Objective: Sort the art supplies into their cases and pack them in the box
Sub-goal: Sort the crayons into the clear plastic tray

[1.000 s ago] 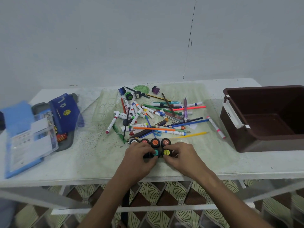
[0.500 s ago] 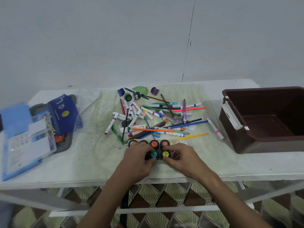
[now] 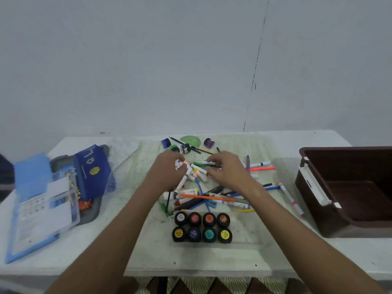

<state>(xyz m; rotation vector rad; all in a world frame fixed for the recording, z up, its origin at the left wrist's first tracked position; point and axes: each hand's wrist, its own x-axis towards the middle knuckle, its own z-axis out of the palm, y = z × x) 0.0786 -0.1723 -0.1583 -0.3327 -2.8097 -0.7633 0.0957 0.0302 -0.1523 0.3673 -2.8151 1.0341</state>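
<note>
Both hands reach into the marker pile (image 3: pixel 203 187) at the tabletop's middle: the left hand (image 3: pixel 169 168) curls round a bunch of white markers (image 3: pixel 188 169), while the right hand (image 3: pixel 227 168) pinches one (fingers bent). Eight paint pots (image 3: pixel 201 227) sit in two rows near the front edge, the brown box (image 3: pixel 347 187) at the right edge.

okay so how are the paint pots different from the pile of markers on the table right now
The paint pots stand upright in two neat rows of four; the markers lie crisscrossed in a loose heap. The pots are short, round and black with coloured lids; the markers are long, thin and mostly white. No hand touches the pots; the left hand grips several markers. Both rest on the table.
</note>
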